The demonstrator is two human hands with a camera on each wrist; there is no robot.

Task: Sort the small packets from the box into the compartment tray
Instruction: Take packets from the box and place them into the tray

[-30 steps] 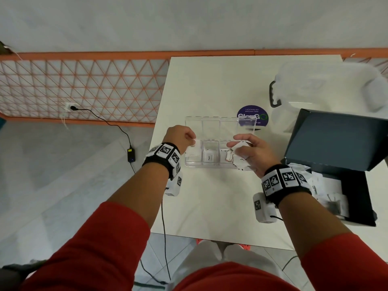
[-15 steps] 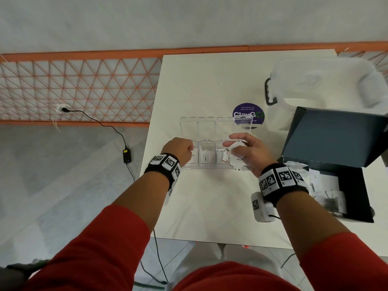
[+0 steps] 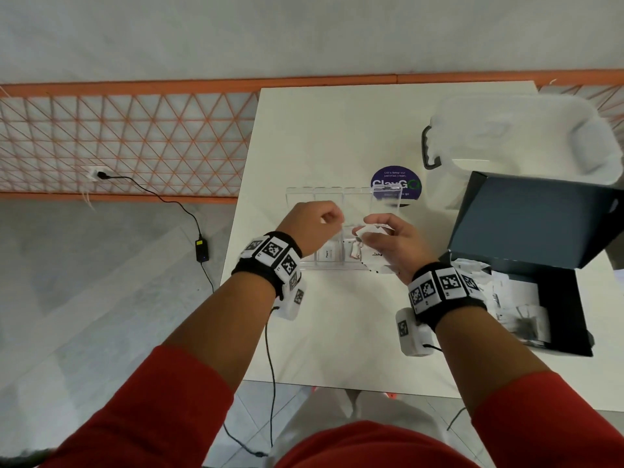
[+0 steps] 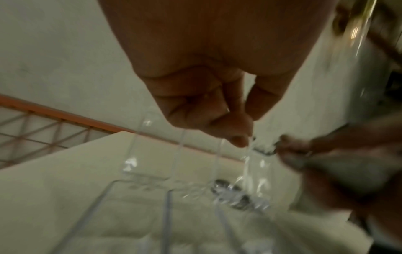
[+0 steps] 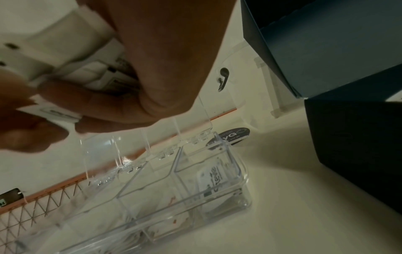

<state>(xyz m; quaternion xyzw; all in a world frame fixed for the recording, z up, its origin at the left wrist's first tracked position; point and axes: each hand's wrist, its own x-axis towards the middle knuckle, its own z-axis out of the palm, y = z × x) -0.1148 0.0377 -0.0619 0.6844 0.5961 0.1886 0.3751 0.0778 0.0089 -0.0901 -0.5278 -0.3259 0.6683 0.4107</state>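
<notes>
A clear compartment tray (image 3: 334,267) (image 5: 238,171) lies mid-table with its lids standing open. White packets (image 3: 327,253) (image 5: 214,175) lie in several compartments. My right hand (image 3: 388,239) (image 5: 130,68) hovers over the tray's right end and grips a bunch of white packets (image 3: 369,229) (image 5: 71,77). Just left of that bunch, above the tray, is my left hand (image 3: 314,228) (image 4: 206,103). Its fingers are curled and I see nothing in them. The dark box (image 3: 557,298) at the right holds more packets (image 3: 516,298).
The box's raised lid (image 3: 533,217) (image 5: 326,43) stands just right of the tray. A lidded translucent tub (image 3: 516,136) sits at the back right, and a purple sticker (image 3: 395,184) lies behind the tray. The table's left edge (image 3: 236,251) is near my left wrist.
My left hand has come off the tray's left end, risen, and moved right toward the right hand. The right hand has lifted its packets slightly higher above the tray.
</notes>
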